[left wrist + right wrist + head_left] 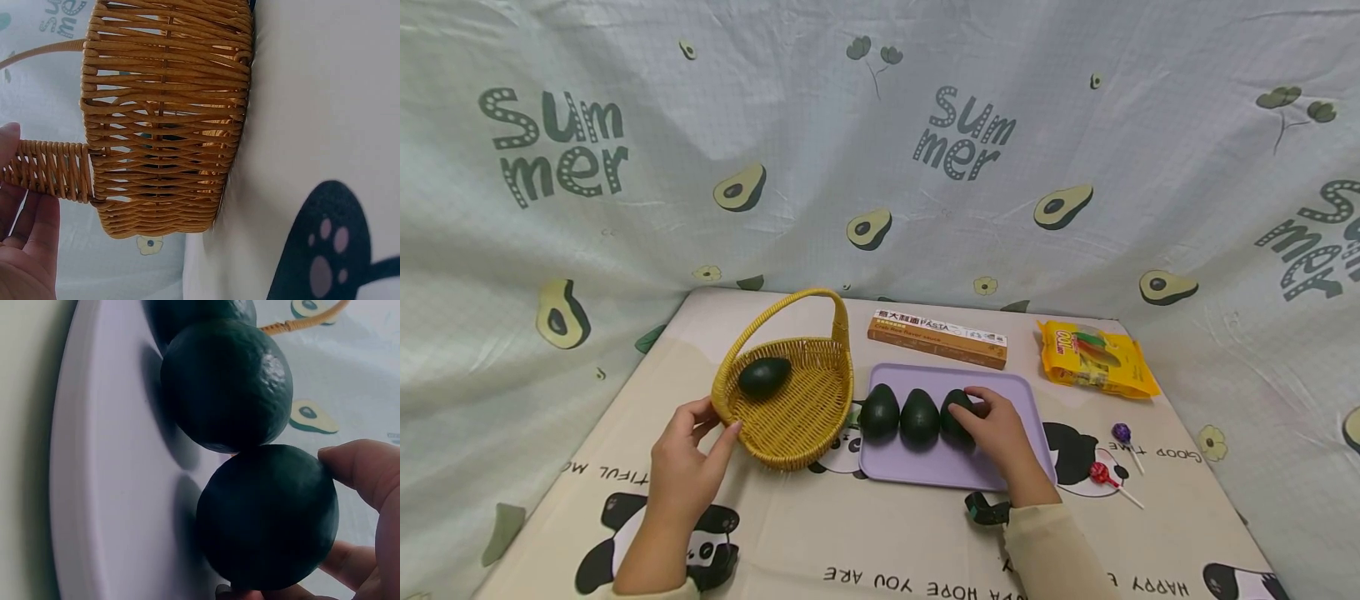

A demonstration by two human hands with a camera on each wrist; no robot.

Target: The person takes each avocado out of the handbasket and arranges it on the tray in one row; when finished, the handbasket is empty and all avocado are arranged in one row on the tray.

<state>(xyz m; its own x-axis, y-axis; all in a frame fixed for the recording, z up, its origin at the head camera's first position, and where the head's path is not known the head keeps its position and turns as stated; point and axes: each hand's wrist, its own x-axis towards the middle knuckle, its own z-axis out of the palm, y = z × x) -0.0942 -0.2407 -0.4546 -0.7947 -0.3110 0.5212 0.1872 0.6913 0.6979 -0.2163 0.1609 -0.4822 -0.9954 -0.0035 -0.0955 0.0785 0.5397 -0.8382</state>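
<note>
My left hand (pixel 691 458) grips the lower end of the handle on a yellow wicker basket (pixel 796 450). In the left wrist view its thumb and fingers lie around the woven handle base (pixel 53 169). One dark green avocado (pixel 764 377) lies inside the basket. To the right, three avocados stand in a row on a lilac tray (pixel 1000 383). My right hand (pixel 1000 429) holds the rightmost avocado (pixel 269 519) between thumb and fingers. The middle avocado (pixel 919 419) and the left avocado (pixel 880 414) sit close beside it.
Behind the tray lies a pasta box (pixel 937 340). A yellow snack bag (pixel 1096 360) is at the back right. Nearer on the right are a purple lollipop (pixel 1122 433) and a red lollipop (pixel 1101 474). A printed curtain (pixel 820 150) hangs behind the table.
</note>
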